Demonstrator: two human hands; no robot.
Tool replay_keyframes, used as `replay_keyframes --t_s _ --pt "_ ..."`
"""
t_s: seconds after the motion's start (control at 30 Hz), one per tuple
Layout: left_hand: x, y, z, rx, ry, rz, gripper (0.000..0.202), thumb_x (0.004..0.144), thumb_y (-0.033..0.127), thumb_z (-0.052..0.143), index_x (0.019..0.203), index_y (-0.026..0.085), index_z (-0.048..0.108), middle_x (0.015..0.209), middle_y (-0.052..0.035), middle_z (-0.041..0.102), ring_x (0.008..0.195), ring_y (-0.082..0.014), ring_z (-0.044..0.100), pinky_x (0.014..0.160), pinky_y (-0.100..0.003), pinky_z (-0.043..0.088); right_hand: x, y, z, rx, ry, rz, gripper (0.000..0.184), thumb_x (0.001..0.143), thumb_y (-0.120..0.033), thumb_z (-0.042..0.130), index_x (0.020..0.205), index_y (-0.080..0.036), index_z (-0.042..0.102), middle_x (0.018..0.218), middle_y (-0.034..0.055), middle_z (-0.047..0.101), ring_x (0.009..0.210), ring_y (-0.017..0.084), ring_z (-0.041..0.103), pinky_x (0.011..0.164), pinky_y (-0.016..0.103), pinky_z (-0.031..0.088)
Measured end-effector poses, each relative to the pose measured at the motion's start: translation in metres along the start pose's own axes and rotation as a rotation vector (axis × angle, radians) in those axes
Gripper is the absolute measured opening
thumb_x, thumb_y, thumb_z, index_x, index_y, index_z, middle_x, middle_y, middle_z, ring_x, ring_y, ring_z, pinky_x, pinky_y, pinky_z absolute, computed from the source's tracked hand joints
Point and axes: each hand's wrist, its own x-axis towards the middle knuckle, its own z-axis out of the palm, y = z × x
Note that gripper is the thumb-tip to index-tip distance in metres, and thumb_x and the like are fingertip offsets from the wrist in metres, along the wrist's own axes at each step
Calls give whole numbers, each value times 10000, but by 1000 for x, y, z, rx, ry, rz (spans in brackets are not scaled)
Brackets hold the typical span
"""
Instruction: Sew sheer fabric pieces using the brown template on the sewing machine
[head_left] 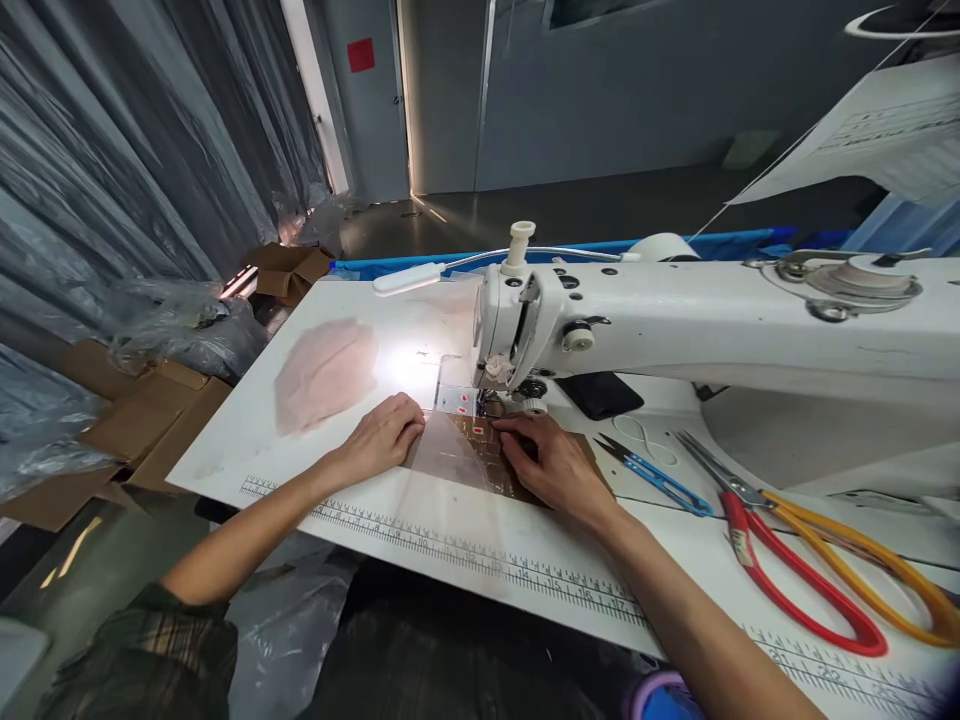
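Head view: left hand (381, 432) and right hand (546, 462) — both flat, open — press brown fabric (480, 458) near the sewing machine (675, 320).

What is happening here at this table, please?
A person is sewing at a white sewing machine. Both hands lie flat on a brown piece with a clear film over it, by the needle: the left hand on its left edge, the right hand on its right part. The lamp lights the spot. Blue snips and two big scissors lie unused on the right.
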Motion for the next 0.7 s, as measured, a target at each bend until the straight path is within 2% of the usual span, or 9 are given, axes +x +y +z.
replay_keyframes --t_s 0.1,0.2,0.27,0.33,0.4,0.47,0.57,0.63,0.7 --pt "0 11 -4 -82 14 -123 179 975 276 362 924 181 505 770 -15 580 701 -164 582 675 -321 502 -2 -15 -8 130 -84 -10 318 870 -368 488 1007 -205 725 970 74 712 766 198 659 715 331 533" --pt "-1 26 -5 -485 -59 -185 165 963 344 442 1010 189 473 753 8 608 670 -137 625 628 -271 527 -6 -37 -14 320 -308 -45 455 827 -455 594 1193 -189 638 1055 86 701 881 215 662 759 333 543" --pt "-1 35 -8 -709 -138 -170 229 934 364 522 1066 180 484 790 -3 637 716 -133 658 656 -258 550 -7 -51 -14 365 -396 -76 546 791 -457 646 1263 -191 577 1024 75 697 857 212 654 751 339 542" --pt "0 38 -15 -778 -173 -149 295 911 389 570 1102 171 512 788 -6 637 708 -124 656 652 -245 554 -9 -59 -13 393 -396 -65 433 813 -447 618 1166 -195 620 918 50 697 793 199 638 723 332 534" --pt "1 36 -26 -794 -145 -146 361 900 445 582 1126 168 525 756 7 612 639 -106 631 587 -217 534 -12 -61 -14 518 -399 5 323 839 -448 579 1014 -191 668 852 40 694 782 192 639 724 324 528" --pt "2 29 -36 -852 -134 -164 436 882 507 590 1144 165 518 736 21 581 573 -93 609 520 -198 508 -17 -55 -19 728 -486 110 313 827 -463 601 930 -182 691 807 37 702 764 181 656 728 311 529" --pt "1 18 -34 -940 -238 -232 505 859 545 610 1161 156 496 767 6 593 577 -106 631 516 -209 516 -23 -37 -32 957 -611 276 309 772 -475 689 831 -173 709 650 17 678 604 136 636 657 267 527" --pt "1 15 -21 -902 -334 -260 481 890 520 570 1182 150 476 790 -17 618 613 -130 654 539 -234 535 -21 -25 -39 1053 -516 371 294 727 -468 735 775 -180 700 717 33 701 643 143 654 663 267 539" --pt "4 15 -6 -686 -335 -193 401 927 431 528 1205 147 474 804 -36 641 663 -153 665 581 -268 547 -14 -16 -42 1040 -361 486 277 694 -438 760 782 -183 702 819 58 724 703 165 675 646 268 550"
